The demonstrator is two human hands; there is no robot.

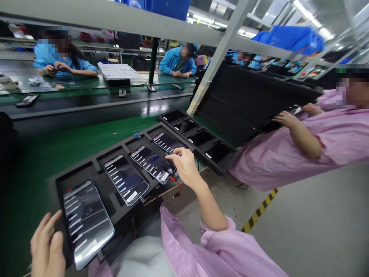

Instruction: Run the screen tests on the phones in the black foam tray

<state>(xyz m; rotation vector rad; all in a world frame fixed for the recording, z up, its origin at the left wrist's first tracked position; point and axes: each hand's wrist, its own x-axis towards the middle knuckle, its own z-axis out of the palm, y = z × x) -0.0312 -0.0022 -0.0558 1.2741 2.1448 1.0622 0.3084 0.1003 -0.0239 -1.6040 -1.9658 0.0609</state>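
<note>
Several phones with lit screens showing lists of text lie in a black foam tray point(95, 169). The nearest phone point(88, 223) is at the tray's left end, with my left hand point(47, 244) beside it, fingers apart and holding nothing. To its right lies a second phone point(126, 179), then a third phone point(152, 163). My right hand point(184, 165) hovers over the right part of the tray, index finger extended above the third phone, nothing in its grasp. Partly behind that hand is a fourth phone point(165, 142).
Another black tray point(221, 165) with dark-screened phones adjoins at the right. A person in pink point(331, 134) works there beside a large black panel point(230, 104). A slanted metal post point(211, 73) rises behind the trays. Beyond the conveyor point(115, 105) sit people in blue. A red cable point(179, 185) hangs at the tray's front.
</note>
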